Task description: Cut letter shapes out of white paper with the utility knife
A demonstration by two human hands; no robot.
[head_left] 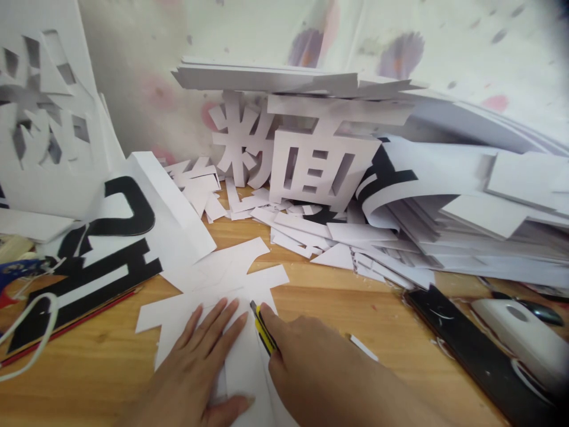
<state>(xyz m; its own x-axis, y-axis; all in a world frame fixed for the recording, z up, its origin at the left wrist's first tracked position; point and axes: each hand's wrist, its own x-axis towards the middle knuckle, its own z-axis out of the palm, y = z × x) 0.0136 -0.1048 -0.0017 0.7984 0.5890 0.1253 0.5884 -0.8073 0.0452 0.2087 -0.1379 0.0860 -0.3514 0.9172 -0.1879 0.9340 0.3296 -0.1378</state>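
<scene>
My right hand [296, 350] is closed round a yellow and black utility knife [265, 333]. The knife's tip points away from me and meets the white foam board piece [240, 362], or lies just over it; I cannot tell which. Flat on that white board, with fingers stretched forward and thumb out to the side, my left hand [200, 350] presses beside the knife. Under and beyond both hands spreads a cut white board shape [253, 279] with several arms and a curved notch.
White three-dimensional characters [278, 169] stand at the back among board scraps [311, 234]. Stacked white sheets [444, 231] fill the right rear. Black cut letters [124, 267] and a red pencil [71, 329] lie left. A black strip [462, 338] and a white device [520, 338] are at right.
</scene>
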